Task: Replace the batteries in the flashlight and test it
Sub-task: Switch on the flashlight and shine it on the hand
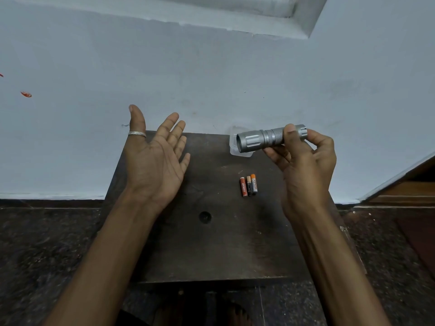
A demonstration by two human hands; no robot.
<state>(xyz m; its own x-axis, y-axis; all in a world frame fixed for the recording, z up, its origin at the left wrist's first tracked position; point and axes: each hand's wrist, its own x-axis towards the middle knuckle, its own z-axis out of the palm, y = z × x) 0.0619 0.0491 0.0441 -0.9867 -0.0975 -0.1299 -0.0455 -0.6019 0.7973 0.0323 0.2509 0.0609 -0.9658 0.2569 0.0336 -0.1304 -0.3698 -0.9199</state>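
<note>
Left hand [154, 158] spread wide, palm up, empty, above the stool [211, 243]. Three batteries [248, 185] lie side by side on the stool (small, hard, likely to roll). Right hand [303, 165] holds the torch [266, 138] by its tail end, lens pointing left, over a clear tub [233, 147]. Torch: grey metal, ribbed head, knurled barrel; judged rigid, fairly light, best gripped on the knurling.
</note>
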